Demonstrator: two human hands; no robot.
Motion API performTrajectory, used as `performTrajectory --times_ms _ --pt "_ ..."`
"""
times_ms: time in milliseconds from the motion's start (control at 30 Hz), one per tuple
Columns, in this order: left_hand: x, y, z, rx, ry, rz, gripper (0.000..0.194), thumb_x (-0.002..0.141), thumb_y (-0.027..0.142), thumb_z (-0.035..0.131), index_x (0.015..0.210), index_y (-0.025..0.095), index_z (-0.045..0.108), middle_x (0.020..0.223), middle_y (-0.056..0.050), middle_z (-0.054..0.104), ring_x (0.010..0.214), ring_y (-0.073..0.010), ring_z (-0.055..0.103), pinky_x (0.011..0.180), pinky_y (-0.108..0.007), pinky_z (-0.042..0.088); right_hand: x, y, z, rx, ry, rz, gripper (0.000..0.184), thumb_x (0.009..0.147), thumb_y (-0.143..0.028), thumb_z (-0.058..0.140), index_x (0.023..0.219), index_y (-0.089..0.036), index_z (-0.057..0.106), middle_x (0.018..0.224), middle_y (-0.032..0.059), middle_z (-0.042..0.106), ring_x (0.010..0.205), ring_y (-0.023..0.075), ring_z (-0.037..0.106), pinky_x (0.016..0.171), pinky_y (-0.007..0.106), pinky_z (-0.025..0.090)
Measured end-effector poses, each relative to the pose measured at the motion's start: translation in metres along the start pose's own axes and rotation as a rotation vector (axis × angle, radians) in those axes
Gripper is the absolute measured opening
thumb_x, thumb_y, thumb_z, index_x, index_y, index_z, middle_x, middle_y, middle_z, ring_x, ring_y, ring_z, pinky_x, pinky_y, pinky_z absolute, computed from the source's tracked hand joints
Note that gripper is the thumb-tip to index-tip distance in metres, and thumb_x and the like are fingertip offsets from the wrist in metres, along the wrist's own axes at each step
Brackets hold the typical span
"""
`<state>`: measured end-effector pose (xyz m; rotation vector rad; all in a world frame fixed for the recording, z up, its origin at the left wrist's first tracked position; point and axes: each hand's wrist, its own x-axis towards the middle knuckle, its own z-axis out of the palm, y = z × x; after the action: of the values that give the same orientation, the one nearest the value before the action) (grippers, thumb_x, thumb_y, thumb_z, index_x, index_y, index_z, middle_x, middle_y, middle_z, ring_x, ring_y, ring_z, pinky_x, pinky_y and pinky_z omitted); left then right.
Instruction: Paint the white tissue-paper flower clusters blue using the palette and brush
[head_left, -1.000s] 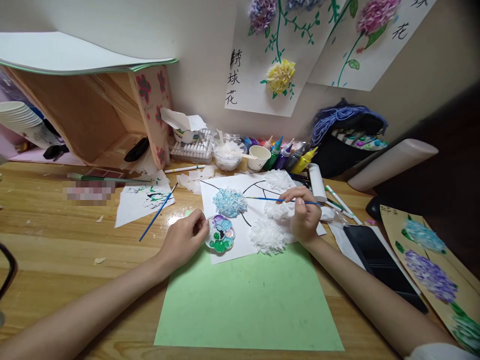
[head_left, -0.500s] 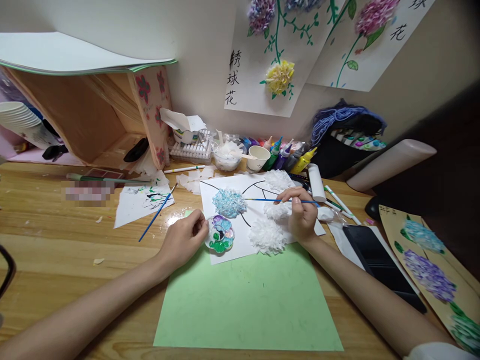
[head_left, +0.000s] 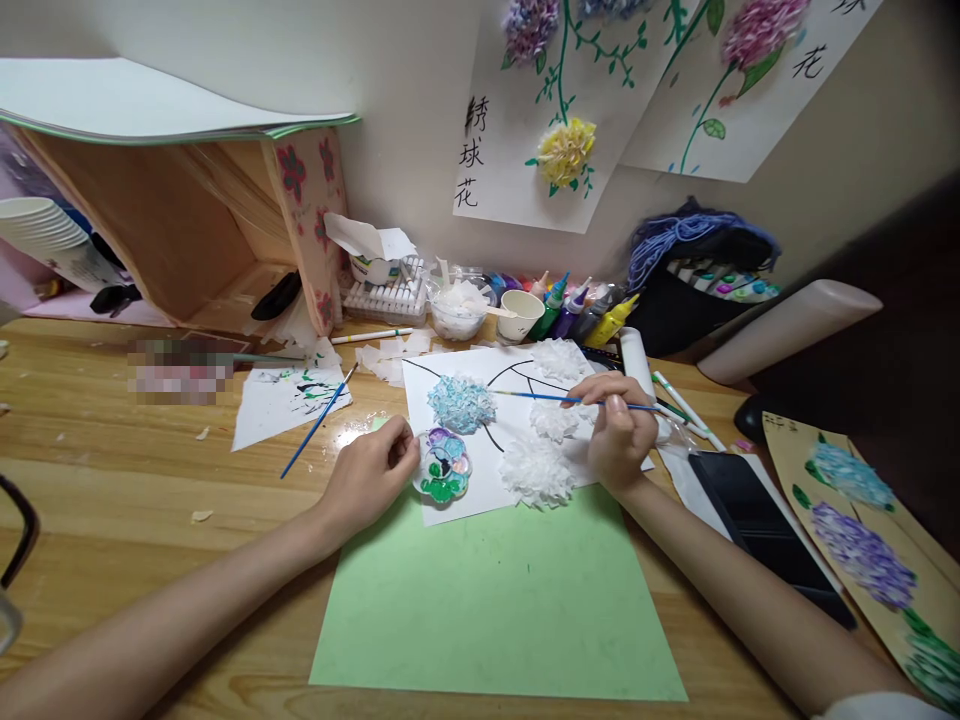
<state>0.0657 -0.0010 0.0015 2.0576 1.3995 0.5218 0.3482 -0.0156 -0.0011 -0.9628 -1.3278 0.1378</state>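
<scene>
My right hand [head_left: 622,430] is closed round a thin blue paintbrush [head_left: 541,397], its tip at the right edge of a blue-tinted paper flower [head_left: 459,402]. That flower is on a white sheet [head_left: 457,510] with black drawn stems. Several white paper flowers [head_left: 536,470] are on the same sheet, some partly behind my right hand. With curled fingers, my left hand [head_left: 373,468] grips the left edge of a small flower-shaped paint palette [head_left: 444,468]. Green, purple and blue paint shows in its wells. A green mat [head_left: 495,600] lies under the sheet's near part.
Left of the sheet, a second paintbrush [head_left: 319,420] rests across a paint-smeared paper [head_left: 262,415]. Behind stand a bowl of paper scraps [head_left: 459,310], a paper cup [head_left: 520,315] and several paint bottles [head_left: 577,310]. A black tray [head_left: 765,530] lies at right.
My right hand has moved slightly right with the paintbrush, drawing its tip back a little along the blue flower's edge. My left hand stays at the palette.
</scene>
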Motion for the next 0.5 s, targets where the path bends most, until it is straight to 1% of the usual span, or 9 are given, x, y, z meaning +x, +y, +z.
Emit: performTrajectory --times_ms 33,67,133,233,333,400,500 --pt "0.000 0.000 0.000 0.000 -0.002 0.000 0.024 0.091 0.039 0.043 0.074 0.022 0.046 0.066 0.002 0.057 0.061 -0.0158 0.051 0.059 -0.027 0.032 -0.001 -0.005 0.001 0.036 -0.016 -0.009 0.026 0.091 -0.028 0.043 0.069 -0.023 0.056 0.062 0.0006 0.061 0.061 0.0186 0.056 0.063 0.036 0.045" --pt "0.000 0.000 0.000 0.000 -0.002 -0.001 0.023 0.090 0.038 0.043 0.074 0.022 0.046 0.066 0.002 0.057 0.061 -0.0157 0.051 0.059 -0.027 0.031 -0.003 -0.010 0.002 0.063 -0.058 -0.017 0.026 0.091 -0.027 0.043 0.069 -0.023 0.056 0.060 0.0005 0.061 0.060 0.0185 0.056 0.062 0.036 0.045" --pt "0.000 0.001 0.000 -0.001 -0.002 0.001 0.023 0.090 0.038 0.043 0.074 0.022 0.047 0.067 0.002 0.058 0.061 -0.0158 0.052 0.059 -0.027 0.032 -0.007 -0.020 0.003 0.077 -0.188 -0.035 0.026 0.092 -0.024 0.042 0.071 -0.023 0.058 0.061 0.0013 0.064 0.062 0.0188 0.057 0.061 0.035 0.046" --pt "0.000 0.001 0.000 0.001 0.001 0.005 0.023 0.090 0.038 0.043 0.075 0.022 0.047 0.067 0.001 0.059 0.062 -0.0160 0.052 0.059 -0.027 0.032 -0.011 -0.031 0.004 0.029 -0.369 -0.063 0.025 0.092 -0.019 0.041 0.078 -0.022 0.061 0.068 0.0029 0.068 0.069 0.0191 0.060 0.062 0.035 0.049" --pt "0.000 0.001 -0.001 0.006 -0.001 0.002 0.023 0.091 0.038 0.043 0.075 0.022 0.047 0.068 0.001 0.059 0.062 -0.0163 0.053 0.059 -0.028 0.032 -0.010 -0.037 0.005 -0.046 -0.492 -0.109 0.024 0.090 -0.015 0.042 0.082 -0.023 0.063 0.073 0.0034 0.069 0.072 0.0185 0.061 0.064 0.034 0.051" --pt "0.000 0.001 -0.001 0.006 -0.003 -0.002 0.023 0.090 0.038 0.043 0.075 0.022 0.047 0.068 0.001 0.059 0.062 -0.0164 0.053 0.059 -0.028 0.032 -0.008 -0.038 0.005 -0.071 -0.527 -0.136 0.024 0.090 -0.014 0.041 0.082 -0.023 0.063 0.073 0.0032 0.069 0.072 0.0182 0.061 0.064 0.033 0.052" --pt "0.000 0.002 -0.001 0.000 -0.011 -0.010 0.023 0.090 0.038 0.042 0.075 0.022 0.046 0.068 0.001 0.058 0.063 -0.0165 0.053 0.060 -0.028 0.032 -0.007 -0.038 0.005 -0.086 -0.511 -0.155 0.025 0.089 -0.013 0.041 0.082 -0.023 0.062 0.073 0.0031 0.068 0.072 0.0183 0.061 0.064 0.033 0.051"
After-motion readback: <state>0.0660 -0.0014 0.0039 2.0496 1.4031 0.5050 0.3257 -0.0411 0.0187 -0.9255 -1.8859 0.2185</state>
